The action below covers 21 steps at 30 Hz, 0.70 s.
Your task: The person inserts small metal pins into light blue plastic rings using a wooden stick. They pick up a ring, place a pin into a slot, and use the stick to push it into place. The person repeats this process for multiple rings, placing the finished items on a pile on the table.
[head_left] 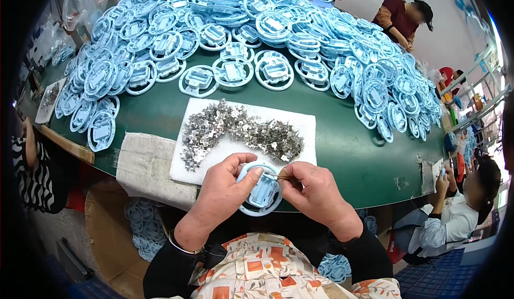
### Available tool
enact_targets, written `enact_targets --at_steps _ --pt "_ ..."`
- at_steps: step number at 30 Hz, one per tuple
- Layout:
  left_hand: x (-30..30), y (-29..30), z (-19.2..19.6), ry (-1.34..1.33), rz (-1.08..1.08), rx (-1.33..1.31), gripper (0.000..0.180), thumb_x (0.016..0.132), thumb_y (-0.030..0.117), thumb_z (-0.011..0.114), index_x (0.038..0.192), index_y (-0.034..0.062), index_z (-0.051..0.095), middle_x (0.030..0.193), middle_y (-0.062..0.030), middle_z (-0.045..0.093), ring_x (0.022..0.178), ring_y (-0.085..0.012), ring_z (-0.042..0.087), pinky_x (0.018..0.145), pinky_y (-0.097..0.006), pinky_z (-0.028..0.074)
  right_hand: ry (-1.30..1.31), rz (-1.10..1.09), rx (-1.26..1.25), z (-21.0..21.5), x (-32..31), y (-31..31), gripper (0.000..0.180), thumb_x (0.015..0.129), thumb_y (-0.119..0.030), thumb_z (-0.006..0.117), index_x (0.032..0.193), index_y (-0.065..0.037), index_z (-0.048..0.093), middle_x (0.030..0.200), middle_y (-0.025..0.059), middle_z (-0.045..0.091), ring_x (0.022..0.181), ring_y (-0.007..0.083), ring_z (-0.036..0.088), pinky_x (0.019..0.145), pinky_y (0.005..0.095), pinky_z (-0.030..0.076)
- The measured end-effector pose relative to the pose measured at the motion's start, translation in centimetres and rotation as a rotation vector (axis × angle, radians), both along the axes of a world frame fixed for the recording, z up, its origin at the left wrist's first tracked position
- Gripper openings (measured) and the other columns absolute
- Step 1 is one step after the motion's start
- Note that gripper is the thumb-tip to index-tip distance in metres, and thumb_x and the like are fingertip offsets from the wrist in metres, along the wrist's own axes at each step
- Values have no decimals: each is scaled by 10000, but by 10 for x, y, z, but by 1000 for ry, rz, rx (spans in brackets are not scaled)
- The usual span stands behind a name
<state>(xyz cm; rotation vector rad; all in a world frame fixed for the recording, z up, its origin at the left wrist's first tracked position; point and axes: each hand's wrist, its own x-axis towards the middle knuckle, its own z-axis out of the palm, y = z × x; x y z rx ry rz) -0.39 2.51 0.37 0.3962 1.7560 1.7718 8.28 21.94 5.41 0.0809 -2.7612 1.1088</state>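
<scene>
So the left hand (227,184) grips a light-blue plastic ring (261,189) just below the white foam pad (300,125), while the right hand (310,186) pinches a small metal clip (277,176) against it.

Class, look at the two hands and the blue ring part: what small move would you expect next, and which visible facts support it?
Probably the right hand pushes the thin metal piece it pinches into the middle of the blue ring part. The left hand grips the ring's rim, and the piece's tip already points at the centre block.
</scene>
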Motion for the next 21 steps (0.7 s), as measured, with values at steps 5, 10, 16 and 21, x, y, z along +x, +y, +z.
enact_targets --at_steps 5,10,16,21 --pt "-1 -1 -3 43 -18 -48 349 1021 87 654 1310 -87 564 1042 -93 713 893 -64 648 742 -221 548 33 8 253 2 -6 -9 114 838 -103 730 863 -64 625 757 94 667 670 303 690 582 400 551" --pt "0 0 -1 38 -10 -38 327 1019 77 653 1290 -90 581 1054 -93 710 897 -66 644 741 -223 548 61 21 396 4 -8 -20 116 840 -106 722 868 -68 616 750 87 652 652 305 676 574 413 545" --pt "0 0 -7 79 -11 -34 329 1017 76 652 1289 -95 580 1080 -109 716 921 -75 654 765 -228 556 46 13 301 -4 -4 -15 118 858 -98 723 891 -66 615 764 91 656 646 298 674 567 405 539" --pt "0 -1 -4 53 -5 -22 339 1018 84 651 1296 -95 576 1090 -111 719 928 -80 667 771 -228 559 -43 -114 20 -6 1 -12 153 882 -115 752 945 -46 631 787 106 669 663 267 684 578 367 538"
